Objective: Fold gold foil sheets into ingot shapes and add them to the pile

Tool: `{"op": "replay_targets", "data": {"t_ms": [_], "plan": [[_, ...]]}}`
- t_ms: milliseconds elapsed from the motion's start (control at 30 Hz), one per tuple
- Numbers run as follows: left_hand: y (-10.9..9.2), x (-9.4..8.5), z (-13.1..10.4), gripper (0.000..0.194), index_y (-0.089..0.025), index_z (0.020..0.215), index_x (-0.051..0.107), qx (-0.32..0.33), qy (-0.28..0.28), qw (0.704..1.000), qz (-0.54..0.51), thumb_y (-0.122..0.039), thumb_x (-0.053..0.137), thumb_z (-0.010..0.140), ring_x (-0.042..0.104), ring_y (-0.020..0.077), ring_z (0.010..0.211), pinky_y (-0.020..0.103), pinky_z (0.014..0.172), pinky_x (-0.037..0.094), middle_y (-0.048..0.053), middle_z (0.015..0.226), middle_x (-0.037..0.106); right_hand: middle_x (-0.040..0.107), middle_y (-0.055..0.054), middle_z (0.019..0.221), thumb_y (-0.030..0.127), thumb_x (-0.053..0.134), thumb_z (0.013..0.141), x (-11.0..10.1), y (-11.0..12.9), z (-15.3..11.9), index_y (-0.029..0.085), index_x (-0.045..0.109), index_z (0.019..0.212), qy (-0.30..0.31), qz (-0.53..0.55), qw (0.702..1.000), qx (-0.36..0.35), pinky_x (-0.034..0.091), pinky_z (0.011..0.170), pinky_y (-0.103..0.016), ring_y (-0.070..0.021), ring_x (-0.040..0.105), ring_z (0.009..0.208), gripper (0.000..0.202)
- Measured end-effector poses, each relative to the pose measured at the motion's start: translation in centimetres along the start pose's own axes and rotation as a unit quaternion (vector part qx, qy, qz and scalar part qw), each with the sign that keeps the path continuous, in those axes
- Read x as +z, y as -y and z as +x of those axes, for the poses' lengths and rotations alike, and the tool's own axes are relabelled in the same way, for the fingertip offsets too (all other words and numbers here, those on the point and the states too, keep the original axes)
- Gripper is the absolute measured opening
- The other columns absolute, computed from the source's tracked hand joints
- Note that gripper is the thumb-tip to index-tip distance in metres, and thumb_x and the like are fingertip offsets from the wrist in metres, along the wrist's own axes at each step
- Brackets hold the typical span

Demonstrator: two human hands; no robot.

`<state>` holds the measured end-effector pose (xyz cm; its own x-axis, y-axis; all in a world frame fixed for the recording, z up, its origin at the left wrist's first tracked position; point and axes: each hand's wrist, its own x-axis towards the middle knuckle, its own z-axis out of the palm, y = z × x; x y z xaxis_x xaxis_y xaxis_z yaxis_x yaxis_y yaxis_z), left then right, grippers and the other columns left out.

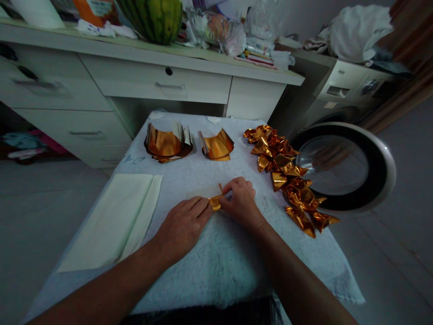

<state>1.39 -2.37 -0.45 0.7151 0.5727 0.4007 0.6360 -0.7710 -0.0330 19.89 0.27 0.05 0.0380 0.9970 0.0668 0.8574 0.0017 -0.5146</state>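
Head camera, looking forward-down, close over table (189, 171).

Two bare forearms, left hand (184, 224), right hand (239, 198), no sleeves, no jewellery visible

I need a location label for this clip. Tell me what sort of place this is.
Most likely a room in a home: a front-loading washing machine beside a desk with drawers, and a watermelon among clutter on top.
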Motion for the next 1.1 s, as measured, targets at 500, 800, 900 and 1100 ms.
{"op": "replay_targets", "data": {"t_ms": [500,800,900,1100], "plan": [[0.07,0.28,-0.03,0.028,-0.010,0.099,0.067,0.004,-0.021,1.000,0.011,-0.007,0.040,0.094,0.065,0.0251,0.085,0.039,0.067,0.059,0.012,0.096,0.070,0.057,-0.009,0.106,0.024,0.066,0.073,-0.03,0.30,-0.18,0.020,0.068,0.093,-0.007,-0.006,1.000,0.014,0.033,0.081,-0.039,-0.0278,0.046,0.101,0.021],[0.07,0.29,0.04,0.030,-0.010,0.098,0.067,0.005,-0.029,1.000,0.011,-0.007,0.038,0.095,0.065,0.0250,0.083,0.039,0.066,0.059,0.012,0.094,0.070,0.058,-0.006,0.102,0.020,0.065,0.073,-0.21,0.74,0.02,0.021,0.067,0.079,0.016,0.012,1.000,0.023,0.031,0.079,-0.036,-0.0253,0.045,0.099,0.006],[0.01,0.17,0.04,0.029,-0.011,0.097,0.067,0.008,-0.036,0.999,0.011,-0.008,0.038,0.095,0.065,0.0246,0.083,0.038,0.066,0.058,0.011,0.093,0.069,0.058,-0.006,0.104,0.020,0.064,0.074,0.02,0.61,-0.03,0.021,0.068,0.081,0.009,0.010,1.000,0.022,0.031,0.079,-0.037,-0.0259,0.045,0.100,0.008],[0.08,0.30,0.19,0.024,-0.012,0.095,0.067,-0.013,-0.018,1.000,0.003,-0.011,0.043,0.095,0.064,0.0239,0.084,0.038,0.068,0.057,0.010,0.093,0.069,0.058,-0.007,0.102,0.019,0.061,0.075,0.45,0.51,0.04,0.020,0.067,0.078,-0.011,0.002,1.000,0.018,0.031,0.078,-0.038,-0.0266,0.045,0.099,0.007]]}}
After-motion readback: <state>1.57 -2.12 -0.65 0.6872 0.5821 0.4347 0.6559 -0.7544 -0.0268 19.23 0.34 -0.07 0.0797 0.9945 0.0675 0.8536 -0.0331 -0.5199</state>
